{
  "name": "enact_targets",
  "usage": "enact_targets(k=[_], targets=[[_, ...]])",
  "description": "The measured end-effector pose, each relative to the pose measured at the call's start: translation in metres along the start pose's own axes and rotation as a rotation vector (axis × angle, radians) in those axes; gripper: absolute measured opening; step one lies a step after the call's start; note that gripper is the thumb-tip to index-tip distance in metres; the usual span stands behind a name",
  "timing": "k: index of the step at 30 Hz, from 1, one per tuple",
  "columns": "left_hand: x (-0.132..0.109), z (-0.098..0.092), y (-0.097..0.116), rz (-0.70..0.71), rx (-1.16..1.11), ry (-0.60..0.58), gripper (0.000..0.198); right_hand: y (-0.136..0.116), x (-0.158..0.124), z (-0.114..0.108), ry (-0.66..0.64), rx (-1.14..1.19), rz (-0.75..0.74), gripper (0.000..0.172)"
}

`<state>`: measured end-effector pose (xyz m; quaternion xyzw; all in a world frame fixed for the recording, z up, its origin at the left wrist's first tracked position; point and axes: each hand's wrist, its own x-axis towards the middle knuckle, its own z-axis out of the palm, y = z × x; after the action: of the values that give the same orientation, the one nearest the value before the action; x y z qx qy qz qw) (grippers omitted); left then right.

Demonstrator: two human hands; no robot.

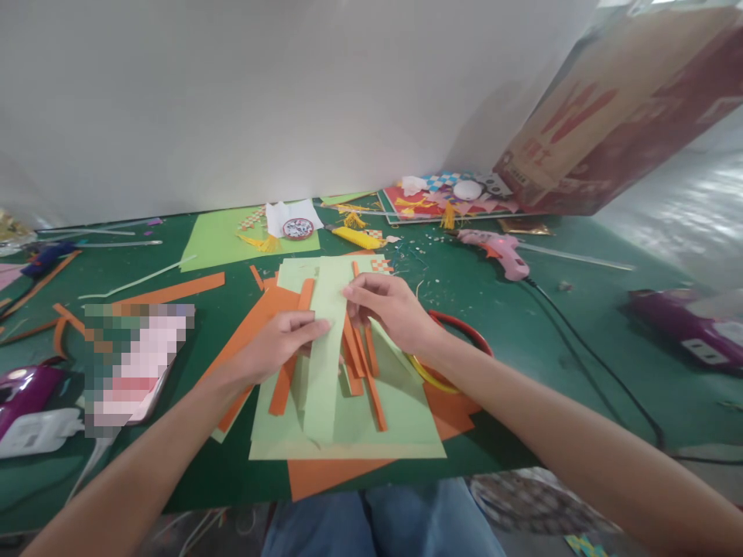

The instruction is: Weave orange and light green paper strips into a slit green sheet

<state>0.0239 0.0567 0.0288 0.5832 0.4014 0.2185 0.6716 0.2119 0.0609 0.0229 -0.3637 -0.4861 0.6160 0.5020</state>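
Between my two hands is a long pale green paper strip point(325, 363), raised over a stack of pale green sheets point(400, 441). My left hand point(290, 336) pinches its left edge with the thumb on top. At its right edge, higher up, my right hand point(386, 303) has thumb and forefinger closed on it. Several narrow orange paper strips point(371, 387) lie on the sheets under and beside my right hand. Another orange strip point(284, 387) rests left of the green one. Wider orange sheets point(249, 333) stick out beneath my left hand.
On the green table point(574, 325), a pink glue gun point(493, 249) with a cable lies to the right. A yellow cutter point(357, 236) is behind the paper. A phone point(139, 363) lies left. Red and yellow rings point(464, 333) sit by my right forearm. A paper bag point(615, 116) stands back right.
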Motion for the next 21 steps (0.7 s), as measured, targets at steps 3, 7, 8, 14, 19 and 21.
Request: enact_targets(k=[3, 7, 8, 14, 19, 21], targets=[[-0.001, 0.002, 0.004, -0.039, -0.171, -0.093, 0.025, -0.001, 0.001, -0.002, -0.153, 0.116, 0.112, 0.031], [-0.003, 0.005, 0.009, -0.028, -0.226, -0.198, 0.029, 0.001, 0.002, -0.004, -0.295, 0.204, 0.246, 0.037], [-0.003, 0.005, 0.010, -0.033, -0.222, -0.211, 0.029, 0.002, 0.002, -0.005, -0.306, 0.214, 0.258, 0.038], [-0.001, 0.003, 0.006, -0.033, -0.159, -0.218, 0.025, 0.003, 0.001, -0.003, -0.322, 0.182, 0.216, 0.037], [0.000, 0.005, 0.003, 0.018, -0.065, -0.184, 0.027, 0.005, -0.002, 0.007, -0.166, 0.071, 0.183, 0.029], [0.000, 0.008, 0.004, 0.015, -0.022, -0.170, 0.028, 0.006, -0.003, 0.010, -0.117, 0.062, 0.180, 0.029]])
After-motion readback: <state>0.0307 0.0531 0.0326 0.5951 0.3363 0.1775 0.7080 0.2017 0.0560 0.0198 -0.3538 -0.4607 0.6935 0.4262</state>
